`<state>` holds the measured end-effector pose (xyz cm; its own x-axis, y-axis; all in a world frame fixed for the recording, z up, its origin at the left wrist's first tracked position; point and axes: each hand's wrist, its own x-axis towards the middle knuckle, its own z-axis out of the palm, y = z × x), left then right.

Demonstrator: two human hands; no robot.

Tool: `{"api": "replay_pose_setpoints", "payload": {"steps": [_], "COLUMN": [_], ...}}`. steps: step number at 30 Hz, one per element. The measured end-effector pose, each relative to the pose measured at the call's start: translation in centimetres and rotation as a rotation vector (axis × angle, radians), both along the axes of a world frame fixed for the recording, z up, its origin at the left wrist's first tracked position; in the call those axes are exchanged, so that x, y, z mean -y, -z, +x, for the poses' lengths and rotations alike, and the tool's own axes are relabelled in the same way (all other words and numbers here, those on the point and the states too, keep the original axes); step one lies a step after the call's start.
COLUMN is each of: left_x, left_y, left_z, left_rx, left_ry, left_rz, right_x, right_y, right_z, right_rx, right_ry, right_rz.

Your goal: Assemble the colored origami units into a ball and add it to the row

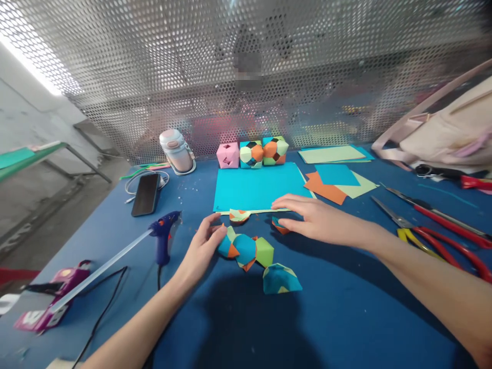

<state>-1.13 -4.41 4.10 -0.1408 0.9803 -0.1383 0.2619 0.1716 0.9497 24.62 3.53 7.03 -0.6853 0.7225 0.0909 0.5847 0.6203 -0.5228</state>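
Observation:
My left hand (203,245) pinches the left end of a joined row of folded paper modules (246,250) in blue, green and orange on the blue table. My right hand (307,218) lies flat with fingers stretched toward the edge of a large cyan sheet (257,187), covering a small folded piece (280,227). Another small folded piece (239,215) sits between the hands. A loose blue-green module (280,279) rests just in front of the row.
A blue glue gun (163,236) with a long glue stick stands left of my hand. A phone (146,193), a grey device (177,151), three paper cubes (251,152), loose coloured sheets (334,184), scissors (430,230), a bag (449,128), perforated metal wall behind.

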Motion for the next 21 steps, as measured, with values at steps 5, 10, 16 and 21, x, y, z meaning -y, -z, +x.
{"api": "replay_pose_setpoints", "payload": {"steps": [5,10,16,21], "left_x": [0.3,0.3,0.8,1.2], "left_y": [-0.8,-0.5,-0.2,0.2], "left_z": [-0.2,-0.6,0.3,1.2], "left_rx": [-0.339,-0.171,-0.165,-0.205], "left_ry": [0.154,0.082,0.136,0.238], "left_rz": [0.041,0.089,0.150,0.175], "right_x": [-1.0,-1.0,2.5,3.5], "right_y": [1.7,3.1,2.4,2.7], "right_z": [0.2,-0.8,-2.3,-3.1], "right_rx": [0.230,0.065,-0.245,-0.115], "right_ry": [-0.137,-0.026,-0.149,-0.294], "right_rz": [-0.018,0.179,0.138,0.132]}}
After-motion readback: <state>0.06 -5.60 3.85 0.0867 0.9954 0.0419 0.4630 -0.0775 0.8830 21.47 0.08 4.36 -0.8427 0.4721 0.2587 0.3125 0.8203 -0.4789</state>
